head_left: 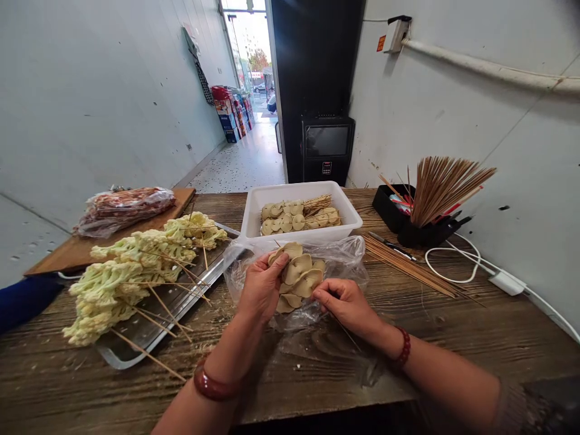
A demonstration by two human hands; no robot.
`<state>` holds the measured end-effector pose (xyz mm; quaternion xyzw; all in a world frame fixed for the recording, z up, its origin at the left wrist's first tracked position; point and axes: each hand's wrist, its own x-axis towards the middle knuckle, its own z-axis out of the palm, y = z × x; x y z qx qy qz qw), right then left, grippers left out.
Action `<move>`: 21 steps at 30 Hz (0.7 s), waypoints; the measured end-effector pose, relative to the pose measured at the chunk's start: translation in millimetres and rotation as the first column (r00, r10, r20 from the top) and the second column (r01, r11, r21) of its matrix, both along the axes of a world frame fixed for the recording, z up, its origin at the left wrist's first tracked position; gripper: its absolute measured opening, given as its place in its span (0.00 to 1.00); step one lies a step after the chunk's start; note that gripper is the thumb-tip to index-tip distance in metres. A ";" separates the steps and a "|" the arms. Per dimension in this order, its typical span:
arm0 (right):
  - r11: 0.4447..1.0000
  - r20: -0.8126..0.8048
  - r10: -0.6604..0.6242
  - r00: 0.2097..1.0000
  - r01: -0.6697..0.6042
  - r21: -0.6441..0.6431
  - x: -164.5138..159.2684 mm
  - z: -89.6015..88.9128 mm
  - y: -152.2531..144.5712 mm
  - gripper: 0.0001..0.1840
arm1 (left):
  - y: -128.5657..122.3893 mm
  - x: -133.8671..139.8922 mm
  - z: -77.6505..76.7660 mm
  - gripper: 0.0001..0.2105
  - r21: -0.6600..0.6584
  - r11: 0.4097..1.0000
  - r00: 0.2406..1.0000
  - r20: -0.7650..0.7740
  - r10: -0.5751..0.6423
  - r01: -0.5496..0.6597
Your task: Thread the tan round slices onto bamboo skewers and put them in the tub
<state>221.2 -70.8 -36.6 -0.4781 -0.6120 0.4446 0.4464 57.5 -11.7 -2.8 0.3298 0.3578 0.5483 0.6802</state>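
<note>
My left hand [263,284] is closed around several thin, beige round slices [296,266], its thumb pressed on top of them. These slices are curled and overlap each other; I cannot tell which food they are. At their right edge, my right hand [347,305] is closed in a pinch. A thin bamboo skewer [351,338] sticks out below it, its upper part hidden by the fingers. Under both hands lies a crumpled clear plastic bag [348,257]. Just behind it, a white plastic tub [301,234] holds rows of similar slices on skewers.
Skewered cauliflower [122,272] lies on a metal tray [194,308] at left, sticks jutting toward me. Behind it, a bagged reddish food [124,208] rests on a wooden board [58,254]. Loose skewers [408,266], a black holder [417,235] full of sticks and a white cable [453,281] occupy the right.
</note>
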 end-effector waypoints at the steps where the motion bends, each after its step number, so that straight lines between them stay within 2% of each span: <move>1: 1.000 -0.002 0.009 1.000 -0.009 -0.023 0.7 0.5 0.2 0.15 | 0.4 -0.9 0.7 0.13 0.001 1.000 1.000 -0.004 0.012 -0.012; 4: 0.999 0.030 0.035 0.999 -0.034 -0.026 2.4 2.2 -0.3 0.14 | 3.8 -5.9 2.6 0.14 0.014 0.997 0.997 -0.008 0.082 -0.082; 9: 0.992 0.148 0.074 0.986 -0.087 0.089 2.6 2.8 -2.5 0.13 | 11.1 -15.6 5.2 0.16 0.044 0.983 0.984 0.033 0.175 -0.177; 12: 0.987 0.156 0.049 0.987 -0.071 0.141 2.6 0.4 -2.2 0.14 | 10.9 -16.5 7.4 0.16 0.048 0.991 0.990 0.075 0.123 -0.127; 17: 0.987 0.124 -0.006 0.992 -0.014 0.160 4.0 -2.0 0.1 0.14 | 2.7 -8.0 8.3 0.21 0.057 0.997 0.993 0.095 -0.064 0.059; 21: 0.989 0.115 -0.005 0.993 -0.012 0.146 3.6 -0.1 0.1 0.13 | -3.8 0.9 4.8 0.19 0.069 0.992 0.992 0.068 -0.110 0.105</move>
